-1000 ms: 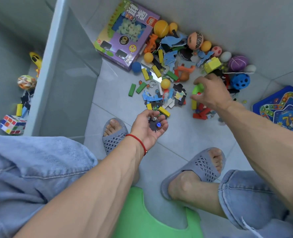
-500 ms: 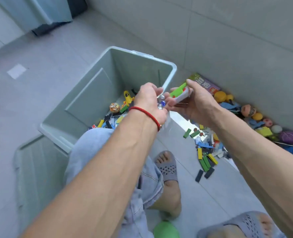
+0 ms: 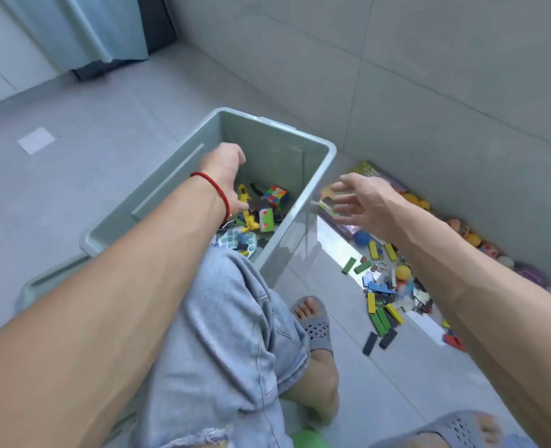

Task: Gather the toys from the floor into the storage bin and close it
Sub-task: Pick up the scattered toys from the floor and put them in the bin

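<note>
The pale green storage bin (image 3: 330, 150) stands open on the floor in front of my knee. Inside lie a colour cube (image 3: 275, 196), a yellow toy (image 3: 244, 193), a green and white toy (image 3: 266, 220) and several small pieces. My left hand (image 3: 224, 164), with a red string on the wrist, hangs over the bin with its back up and fingers pointing down, mostly hidden. My right hand (image 3: 361, 200) hovers just right of the bin's rim, fingers spread and empty. A pile of blocks and foam pieces (image 3: 384, 295) lies on the floor to the right.
The bin's lid (image 3: 41, 282) lies on the floor at the left, beside the bin. A purple toy box (image 3: 385, 179) and several balls (image 3: 473, 239) sit along the tiled wall. My feet in grey slippers (image 3: 316, 328) and a green stool (image 3: 306, 439) are below.
Both hands carried toys from the floor pile up over the bin. The green and white toy left my right hand and now lies in the bin; my left hand has turned palm down.
</note>
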Demonstrator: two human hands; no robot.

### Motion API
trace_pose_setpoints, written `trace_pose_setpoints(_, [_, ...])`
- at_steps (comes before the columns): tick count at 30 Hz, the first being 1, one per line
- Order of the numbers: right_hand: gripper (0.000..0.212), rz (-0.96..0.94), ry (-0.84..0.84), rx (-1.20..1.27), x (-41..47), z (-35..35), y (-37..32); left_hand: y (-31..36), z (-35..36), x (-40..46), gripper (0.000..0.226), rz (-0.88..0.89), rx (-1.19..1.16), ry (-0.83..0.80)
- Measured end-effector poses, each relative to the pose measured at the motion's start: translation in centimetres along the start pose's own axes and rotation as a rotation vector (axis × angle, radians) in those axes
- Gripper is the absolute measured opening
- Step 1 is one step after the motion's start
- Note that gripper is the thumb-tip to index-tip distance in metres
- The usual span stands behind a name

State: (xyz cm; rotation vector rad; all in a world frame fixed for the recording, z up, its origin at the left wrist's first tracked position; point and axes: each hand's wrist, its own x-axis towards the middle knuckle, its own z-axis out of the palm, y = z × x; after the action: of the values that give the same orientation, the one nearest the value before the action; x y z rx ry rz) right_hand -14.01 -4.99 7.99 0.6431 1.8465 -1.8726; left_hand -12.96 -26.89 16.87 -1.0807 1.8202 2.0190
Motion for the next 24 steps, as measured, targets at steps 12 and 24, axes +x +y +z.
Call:
trace_pose_setpoints(12, [0.021, 0.233, 0.271, -0.734, -1.9, -17.0, 18.2, -19.9, 17.3, 0.0, 0.046, -0.065, 0.675, -0.256])
trace_pose_setpoints(24, [0.045, 0.157, 0.578, -0.828, 4.6, -16.1, 26.6, -32.6, 20.4, 6.4, 0.027, 0.048, 1.149, -0.281])
